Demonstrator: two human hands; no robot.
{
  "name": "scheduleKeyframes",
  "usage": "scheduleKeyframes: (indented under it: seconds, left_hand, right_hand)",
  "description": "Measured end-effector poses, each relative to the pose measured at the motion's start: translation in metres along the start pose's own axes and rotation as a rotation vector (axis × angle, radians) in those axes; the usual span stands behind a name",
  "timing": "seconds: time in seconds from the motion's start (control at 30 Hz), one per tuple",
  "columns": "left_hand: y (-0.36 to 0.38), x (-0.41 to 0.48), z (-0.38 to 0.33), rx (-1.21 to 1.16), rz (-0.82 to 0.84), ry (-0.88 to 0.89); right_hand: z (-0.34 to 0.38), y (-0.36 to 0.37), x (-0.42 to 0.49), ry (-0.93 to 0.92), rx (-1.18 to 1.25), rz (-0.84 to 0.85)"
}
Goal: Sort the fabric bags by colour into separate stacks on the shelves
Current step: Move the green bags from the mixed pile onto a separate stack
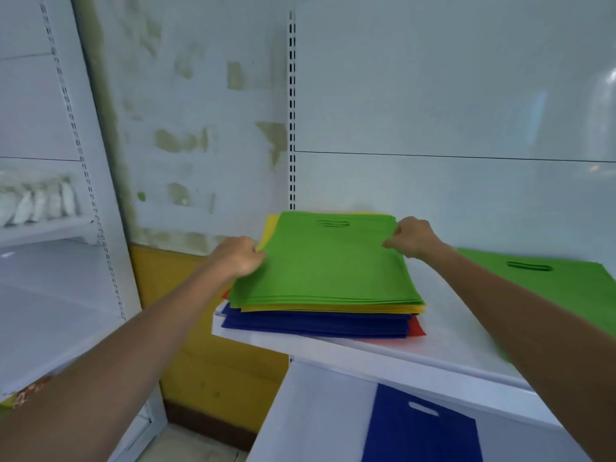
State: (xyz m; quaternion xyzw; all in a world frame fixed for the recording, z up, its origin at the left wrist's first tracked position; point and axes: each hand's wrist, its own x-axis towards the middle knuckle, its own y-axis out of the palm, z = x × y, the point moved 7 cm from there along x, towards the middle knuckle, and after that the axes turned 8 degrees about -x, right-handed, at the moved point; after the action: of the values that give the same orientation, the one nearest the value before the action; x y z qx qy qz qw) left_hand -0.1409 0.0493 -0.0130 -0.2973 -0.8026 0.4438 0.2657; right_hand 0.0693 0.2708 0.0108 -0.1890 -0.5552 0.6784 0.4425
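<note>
A mixed pile of flat fabric bags sits on the white shelf (443, 331): green bags (326, 265) on top, yellow ones (333, 308) under them, then blue bags (316, 325) and a red corner (416, 328) at the bottom. My left hand (238, 256) pinches the left edge of the green bags. My right hand (411, 236) pinches their right edge near the back. A separate green bag stack (566, 288) lies to the right on the same shelf. One blue bag (420, 428) lies on the shelf below.
White back panels and a slotted upright (292, 111) stand behind the pile. A second white shelving unit (50, 295) stands at the left, holding white packets (36, 201). A yellow wall base (200, 328) shows in the gap between the units.
</note>
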Motion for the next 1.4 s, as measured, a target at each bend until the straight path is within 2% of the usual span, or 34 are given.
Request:
scheduleKeyframes:
  seconds: [0.1, 0.23, 0.33, 0.47, 0.57, 0.77, 0.83, 0.93, 1.0, 1.23, 1.4]
  left_hand:
    - [0.003, 0.003, 0.009, -0.132, 0.013, -0.007]
    - [-0.003, 0.008, 0.012, -0.240, -0.127, 0.027]
    - [-0.006, 0.004, 0.004, -0.268, -0.224, 0.083]
    - [-0.002, 0.002, -0.004, -0.290, -0.227, 0.138]
    - [0.002, 0.000, -0.012, -0.301, -0.195, 0.182]
    - [-0.004, -0.009, -0.043, -0.250, -0.202, 0.273]
    - [-0.001, -0.013, -0.062, -0.215, -0.166, 0.322]
    - [0.011, -0.021, -0.098, -0.144, -0.085, 0.391]
    - [0.021, -0.026, -0.127, -0.103, -0.052, 0.436]
    - [0.052, -0.049, -0.228, -0.129, -0.110, 0.501]
    - [0.087, -0.065, -0.278, -0.211, -0.113, 0.451]
  right_hand:
    - [0.002, 0.019, -0.003, 0.067, -0.041, 0.058]
    - [-0.005, 0.026, -0.007, 0.177, 0.009, -0.009]
    - [-0.016, 0.028, -0.010, 0.244, 0.129, -0.008]
    - [-0.038, 0.034, -0.017, 0.383, 0.410, -0.022]
    - [-0.041, 0.026, -0.021, 0.367, 0.350, -0.104]
    - [-0.039, -0.011, -0.024, 0.198, 0.250, -0.352]
    - [-0.049, -0.028, -0.027, 0.131, 0.260, -0.390]
    - [-0.071, -0.057, -0.034, 0.026, 0.147, -0.448]
    - [-0.093, -0.076, -0.043, 0.025, 0.101, -0.477]
    - [-0.185, -0.131, -0.073, 0.081, -0.128, -0.441]
    - [-0.251, -0.144, -0.089, 0.137, -0.170, -0.360]
